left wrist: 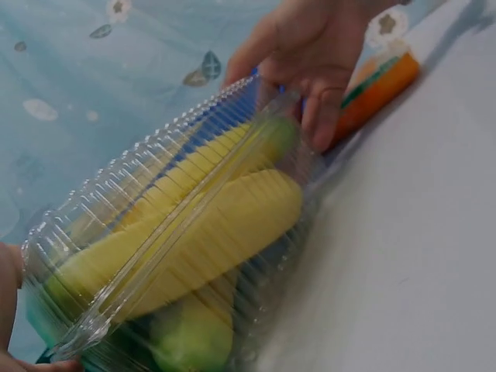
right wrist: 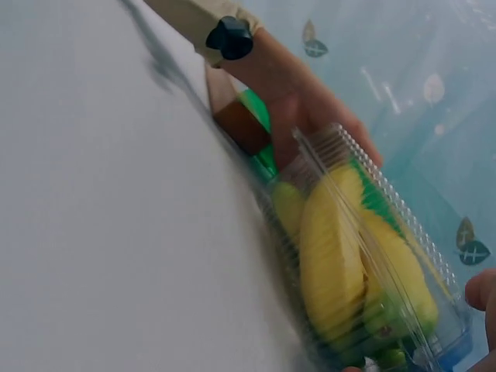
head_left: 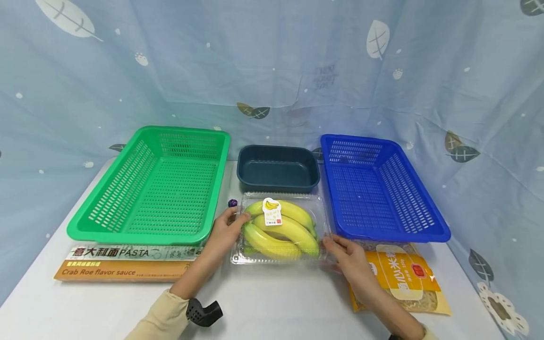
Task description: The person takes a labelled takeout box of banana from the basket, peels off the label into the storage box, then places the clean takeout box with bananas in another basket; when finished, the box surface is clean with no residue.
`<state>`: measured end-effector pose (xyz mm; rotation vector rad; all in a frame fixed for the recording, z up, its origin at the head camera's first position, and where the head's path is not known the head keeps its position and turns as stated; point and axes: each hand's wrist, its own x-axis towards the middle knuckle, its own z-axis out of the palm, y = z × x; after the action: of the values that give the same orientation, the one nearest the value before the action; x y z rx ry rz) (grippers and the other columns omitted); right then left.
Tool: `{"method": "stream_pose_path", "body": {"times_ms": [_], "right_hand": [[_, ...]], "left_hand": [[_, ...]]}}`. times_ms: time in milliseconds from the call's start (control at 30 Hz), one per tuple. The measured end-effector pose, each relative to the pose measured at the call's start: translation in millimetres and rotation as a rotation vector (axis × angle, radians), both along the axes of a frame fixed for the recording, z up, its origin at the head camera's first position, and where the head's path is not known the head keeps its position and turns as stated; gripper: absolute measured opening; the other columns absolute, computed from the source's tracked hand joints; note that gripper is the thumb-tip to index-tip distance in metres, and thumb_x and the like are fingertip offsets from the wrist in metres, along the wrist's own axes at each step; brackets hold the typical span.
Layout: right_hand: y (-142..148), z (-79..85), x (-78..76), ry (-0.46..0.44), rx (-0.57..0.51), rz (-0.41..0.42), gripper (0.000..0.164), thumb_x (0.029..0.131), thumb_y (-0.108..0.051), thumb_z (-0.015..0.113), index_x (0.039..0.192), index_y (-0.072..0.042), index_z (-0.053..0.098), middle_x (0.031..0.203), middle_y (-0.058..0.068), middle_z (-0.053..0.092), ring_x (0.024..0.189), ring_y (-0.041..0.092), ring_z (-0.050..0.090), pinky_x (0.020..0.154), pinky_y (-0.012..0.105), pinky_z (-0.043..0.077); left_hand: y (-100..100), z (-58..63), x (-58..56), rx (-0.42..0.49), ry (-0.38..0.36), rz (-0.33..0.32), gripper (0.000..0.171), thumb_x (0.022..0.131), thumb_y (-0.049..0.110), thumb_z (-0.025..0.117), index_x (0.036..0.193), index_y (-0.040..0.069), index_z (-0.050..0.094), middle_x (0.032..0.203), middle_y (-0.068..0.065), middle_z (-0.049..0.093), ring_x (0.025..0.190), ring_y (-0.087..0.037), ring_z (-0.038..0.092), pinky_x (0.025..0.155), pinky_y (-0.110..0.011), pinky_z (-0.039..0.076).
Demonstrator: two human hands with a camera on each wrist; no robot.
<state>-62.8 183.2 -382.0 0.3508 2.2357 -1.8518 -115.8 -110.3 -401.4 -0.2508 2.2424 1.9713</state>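
Observation:
A clear plastic clamshell box (head_left: 250, 259) with several yellow bananas (head_left: 282, 229) inside sits between my two hands, a white banana label on its lid. My left hand (head_left: 225, 231) grips its left end, thumb over the upper edge. At the lower right corner my right hand (head_left: 350, 257) holds the box, and the left wrist view shows those fingers (left wrist: 329, 116) curled at the box's end. From the right wrist, the box's ribbed side (right wrist: 387, 194) and the left hand (right wrist: 310, 116) at its far end are visible. Whether the box touches the table cannot be told.
A green basket (head_left: 218, 184) stands left, a blue basket (head_left: 425, 193) right, a dark teal bin (head_left: 278, 188) behind the box. A pasta package (head_left: 123, 270) lies front left, a yellow noodle bag (head_left: 403, 278) front right. A small purple item (head_left: 232, 203) is near the left hand.

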Motion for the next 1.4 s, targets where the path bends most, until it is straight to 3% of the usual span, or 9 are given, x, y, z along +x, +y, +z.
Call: {"method": "stream_pose_path", "body": {"times_ms": [100, 233, 367, 500, 633, 833, 1100, 1300, 1400], "right_hand": [[1.7, 0.2, 1.5, 0.009, -0.079, 0.006, 0.069, 0.101, -0.033, 0.061, 0.147, 0.011, 0.035, 0.15, 0.025, 0.04, 0.135, 0.036, 0.044, 0.092, 0.04, 0.055], [7.3, 5.3, 10.5, 0.024, -0.015, 0.034, 0.06, 0.101, -0.027, 0.062, 0.144, 0.009, 0.041, 0.142, 0.027, 0.049, 0.125, 0.037, 0.055, 0.087, 0.039, 0.057], [15.9, 21.7, 24.9, 0.092, 0.242, 0.118, 0.049, 0.098, -0.027, 0.067, 0.136, 0.002, 0.056, 0.127, 0.021, 0.063, 0.109, 0.032, 0.066, 0.082, 0.036, 0.059], [19.5, 44.3, 34.4, 0.232, 0.525, 0.19, 0.041, 0.095, -0.032, 0.071, 0.128, -0.008, 0.066, 0.121, 0.009, 0.068, 0.1, 0.02, 0.069, 0.077, 0.029, 0.058], [17.2, 64.0, 33.9, 0.386, 0.624, 0.236, 0.027, 0.094, -0.028, 0.072, 0.118, -0.015, 0.071, 0.11, -0.001, 0.072, 0.092, 0.011, 0.069, 0.069, 0.025, 0.057], [12.9, 81.7, 14.0, 0.594, 0.609, 0.314, 0.018, 0.095, -0.021, 0.072, 0.112, -0.019, 0.073, 0.101, -0.008, 0.073, 0.084, 0.006, 0.07, 0.066, 0.026, 0.058], [-0.2, 100.6, -35.6, 0.835, 0.636, 0.478, 0.023, 0.093, -0.013, 0.073, 0.115, -0.011, 0.072, 0.106, 0.001, 0.073, 0.089, 0.014, 0.071, 0.069, 0.031, 0.06], [-14.4, 110.2, -61.9, 0.885, 0.768, 0.562, 0.03, 0.092, -0.017, 0.075, 0.12, -0.008, 0.07, 0.112, 0.004, 0.071, 0.095, 0.021, 0.069, 0.071, 0.034, 0.059], [-21.3, 112.5, -71.3, 0.895, 0.824, 0.598, 0.03, 0.091, -0.017, 0.075, 0.119, -0.008, 0.071, 0.11, 0.005, 0.071, 0.089, 0.021, 0.067, 0.069, 0.033, 0.057]], "left_hand": [[0.7, -1.2, -3.4, 0.018, -0.006, 0.012, 0.065, 0.096, 0.035, 0.064, 0.148, 0.001, 0.042, 0.139, -0.026, 0.048, 0.123, -0.037, 0.05, 0.102, -0.047, 0.045], [0.8, -1.5, -5.4, 0.019, -0.003, 0.012, 0.065, 0.096, 0.033, 0.065, 0.146, -0.001, 0.043, 0.137, -0.026, 0.048, 0.121, -0.037, 0.05, 0.1, -0.046, 0.047], [-1.0, 0.4, -6.6, 0.014, 0.011, 0.009, 0.063, 0.096, 0.031, 0.065, 0.145, -0.003, 0.044, 0.135, -0.025, 0.049, 0.118, -0.035, 0.051, 0.096, -0.04, 0.048], [-4.8, 1.2, -8.8, 0.014, 0.023, 0.028, 0.059, 0.096, 0.029, 0.065, 0.142, -0.004, 0.046, 0.134, -0.024, 0.049, 0.117, -0.033, 0.05, 0.092, -0.035, 0.048], [-8.1, 2.3, -8.8, 0.017, 0.022, 0.032, 0.06, 0.096, 0.028, 0.064, 0.142, -0.005, 0.045, 0.135, -0.025, 0.047, 0.12, -0.034, 0.048, 0.096, -0.038, 0.046], [-9.5, 0.6, -8.1, 0.03, 0.017, 0.013, 0.061, 0.097, 0.031, 0.063, 0.143, -0.005, 0.043, 0.138, -0.025, 0.045, 0.124, -0.036, 0.046, 0.102, -0.046, 0.045], [-7.0, -3.4, -8.8, 0.035, 0.038, 0.009, 0.06, 0.097, 0.032, 0.064, 0.14, -0.005, 0.046, 0.135, -0.025, 0.048, 0.121, -0.035, 0.048, 0.1, -0.043, 0.045], [-4.9, -2.2, -7.4, 0.04, 0.028, 0.006, 0.065, 0.098, 0.035, 0.064, 0.144, -0.005, 0.042, 0.139, -0.024, 0.045, 0.123, -0.035, 0.047, 0.095, -0.038, 0.045], [-4.3, -1.2, -7.1, 0.046, 0.022, 0.002, 0.065, 0.097, 0.036, 0.064, 0.144, -0.004, 0.042, 0.139, -0.023, 0.044, 0.123, -0.034, 0.046, 0.094, -0.036, 0.046]]}}
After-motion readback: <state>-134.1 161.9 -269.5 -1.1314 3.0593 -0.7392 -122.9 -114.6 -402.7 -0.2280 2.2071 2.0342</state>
